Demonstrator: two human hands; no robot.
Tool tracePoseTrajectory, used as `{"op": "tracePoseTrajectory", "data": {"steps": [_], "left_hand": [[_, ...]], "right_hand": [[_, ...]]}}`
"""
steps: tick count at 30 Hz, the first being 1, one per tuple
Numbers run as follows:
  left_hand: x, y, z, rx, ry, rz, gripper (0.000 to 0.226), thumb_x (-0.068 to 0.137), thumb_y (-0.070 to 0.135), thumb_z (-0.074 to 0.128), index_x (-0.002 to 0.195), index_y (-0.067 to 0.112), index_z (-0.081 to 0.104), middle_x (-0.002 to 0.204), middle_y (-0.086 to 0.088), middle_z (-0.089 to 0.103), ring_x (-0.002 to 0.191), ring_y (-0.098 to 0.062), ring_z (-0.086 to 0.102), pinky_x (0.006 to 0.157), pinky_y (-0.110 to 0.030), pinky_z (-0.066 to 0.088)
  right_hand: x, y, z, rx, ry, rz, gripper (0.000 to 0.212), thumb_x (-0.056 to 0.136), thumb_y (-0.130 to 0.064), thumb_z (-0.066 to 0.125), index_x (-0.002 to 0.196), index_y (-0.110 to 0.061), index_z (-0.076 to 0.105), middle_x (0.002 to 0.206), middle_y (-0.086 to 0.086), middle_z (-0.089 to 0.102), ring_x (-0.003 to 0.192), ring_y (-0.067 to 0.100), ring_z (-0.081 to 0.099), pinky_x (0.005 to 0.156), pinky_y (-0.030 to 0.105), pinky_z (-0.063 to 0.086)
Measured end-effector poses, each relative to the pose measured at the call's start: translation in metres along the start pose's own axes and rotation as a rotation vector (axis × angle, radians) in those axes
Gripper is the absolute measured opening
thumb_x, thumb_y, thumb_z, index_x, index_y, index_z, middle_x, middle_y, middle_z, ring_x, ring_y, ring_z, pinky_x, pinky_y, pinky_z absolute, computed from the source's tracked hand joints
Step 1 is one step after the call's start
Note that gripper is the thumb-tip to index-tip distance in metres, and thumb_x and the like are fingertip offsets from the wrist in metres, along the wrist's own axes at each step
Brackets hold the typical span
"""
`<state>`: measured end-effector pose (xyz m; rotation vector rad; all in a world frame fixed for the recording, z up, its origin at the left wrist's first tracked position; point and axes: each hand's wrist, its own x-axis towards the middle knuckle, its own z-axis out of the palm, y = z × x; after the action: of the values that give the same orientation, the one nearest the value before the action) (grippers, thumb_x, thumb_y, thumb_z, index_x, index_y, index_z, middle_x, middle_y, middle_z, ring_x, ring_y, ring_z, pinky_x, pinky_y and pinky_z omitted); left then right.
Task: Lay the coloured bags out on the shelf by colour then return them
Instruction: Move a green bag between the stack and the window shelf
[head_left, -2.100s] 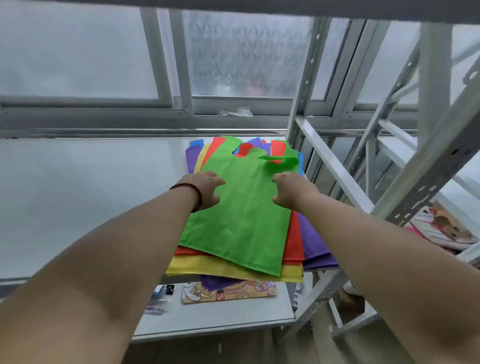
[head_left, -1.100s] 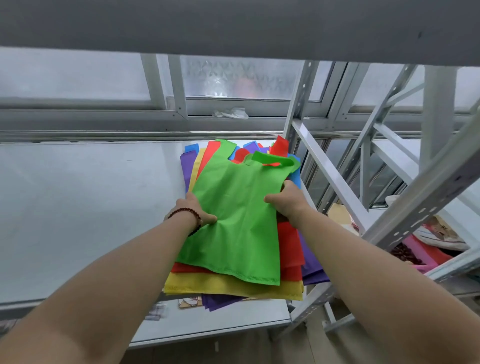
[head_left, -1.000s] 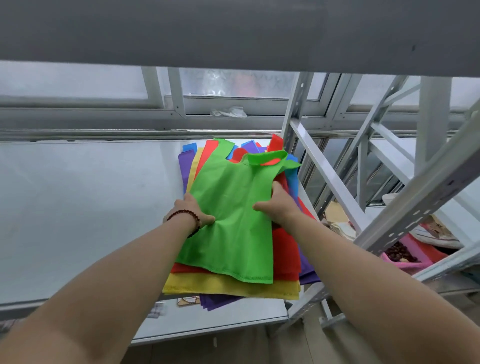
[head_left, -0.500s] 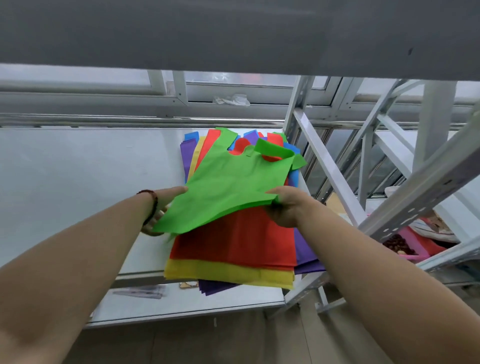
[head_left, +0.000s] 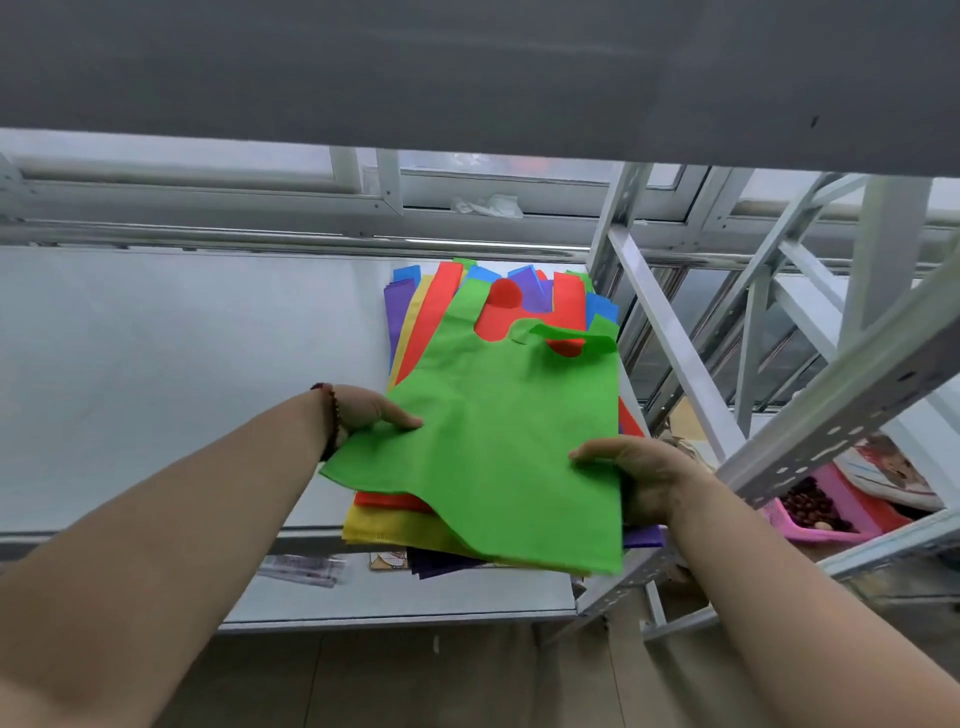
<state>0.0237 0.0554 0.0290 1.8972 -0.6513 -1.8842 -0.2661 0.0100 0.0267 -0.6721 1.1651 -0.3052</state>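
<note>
A green bag (head_left: 498, 426) is held flat just above a stack of coloured bags (head_left: 431, 322) at the right end of the grey shelf (head_left: 182, 364). My left hand (head_left: 369, 410) grips the green bag's left edge, thumb on top. Its right edge is pinched in my right hand (head_left: 639, 473). Under it the stack shows red, yellow, purple and blue layers; the red bag (head_left: 566, 306) shows through the green handle cut-outs. The stack's near end hangs over the shelf's front edge.
An upper shelf board (head_left: 467, 67) fills the top of the view. White slotted uprights and braces (head_left: 675, 353) stand right of the stack. A lower shelf (head_left: 415, 597) holds small packets. A pink tray (head_left: 826, 514) sits lower right. Windows run behind.
The green bag has come off the stack and toward me, now held lower and flatter. My left hand moved from under its corner to gripping the left edge.
</note>
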Motion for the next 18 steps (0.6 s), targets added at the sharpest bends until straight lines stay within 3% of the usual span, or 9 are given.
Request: {"op": "tracePoseTrajectory", "data": {"steps": [3,5,7,9,11,13,18], "left_hand": [[0.007,-0.013,-0.005,0.026,-0.022,-0.028,0.031,0.090,0.012,0.053,0.072,0.004,0.076,0.068,-0.014,0.074,0.055,-0.025,0.071,0.056,-0.038,0.059],[0.005,-0.021,-0.007,0.039,-0.041,-0.085,0.022,0.088,0.010,0.055,0.082,0.003,0.075,0.073,-0.016,0.075,0.060,-0.028,0.072,0.063,-0.043,0.059],[0.003,-0.030,-0.005,0.069,-0.039,-0.098,0.018,0.086,0.009,0.056,0.096,0.002,0.070,0.078,-0.017,0.075,0.065,-0.028,0.073,0.071,-0.044,0.058],[0.006,-0.038,-0.004,0.023,-0.008,-0.082,0.016,0.086,0.010,0.058,0.095,0.003,0.069,0.076,-0.016,0.075,0.064,-0.027,0.073,0.072,-0.044,0.058],[0.008,-0.041,0.002,-0.048,0.010,-0.043,0.014,0.087,0.012,0.058,0.094,0.005,0.068,0.070,-0.014,0.075,0.059,-0.025,0.072,0.069,-0.042,0.058],[0.009,-0.041,0.010,-0.031,0.072,0.027,0.019,0.088,0.005,0.057,0.105,0.002,0.064,0.071,-0.013,0.075,0.058,-0.024,0.071,0.069,-0.041,0.058],[0.006,-0.044,0.021,0.040,0.193,0.138,0.036,0.085,-0.005,0.058,0.121,-0.006,0.056,0.120,-0.028,0.060,0.090,-0.033,0.061,0.092,-0.049,0.047]], "right_hand": [[0.016,-0.011,-0.003,-0.001,0.041,-0.020,0.014,0.088,-0.011,0.052,0.091,-0.006,0.065,0.068,0.012,0.074,0.056,0.023,0.071,0.054,0.033,0.060],[0.029,-0.020,-0.002,0.006,0.070,-0.035,0.019,0.092,-0.016,0.049,0.086,-0.005,0.064,0.061,0.010,0.072,0.050,0.021,0.070,0.049,0.030,0.059],[0.041,-0.030,-0.001,0.019,0.110,-0.048,0.023,0.094,-0.016,0.046,0.082,-0.005,0.062,0.054,0.010,0.070,0.044,0.020,0.068,0.042,0.029,0.056],[0.052,-0.036,-0.001,-0.010,0.151,-0.051,0.024,0.096,-0.016,0.045,0.081,-0.005,0.061,0.051,0.010,0.069,0.042,0.019,0.067,0.040,0.028,0.055],[0.061,-0.038,-0.001,-0.053,0.181,-0.055,0.022,0.096,-0.015,0.045,0.083,-0.005,0.060,0.049,0.009,0.068,0.040,0.018,0.066,0.044,0.026,0.055],[0.067,-0.036,-0.001,-0.093,0.210,-0.075,0.017,0.096,-0.010,0.045,0.088,-0.005,0.060,0.047,0.007,0.067,0.039,0.017,0.065,0.050,0.030,0.054],[0.068,-0.037,-0.006,-0.080,0.203,-0.188,0.026,0.094,-0.003,0.048,0.117,0.000,0.058,0.070,0.012,0.069,0.055,0.023,0.067,0.051,0.036,0.054]]}}
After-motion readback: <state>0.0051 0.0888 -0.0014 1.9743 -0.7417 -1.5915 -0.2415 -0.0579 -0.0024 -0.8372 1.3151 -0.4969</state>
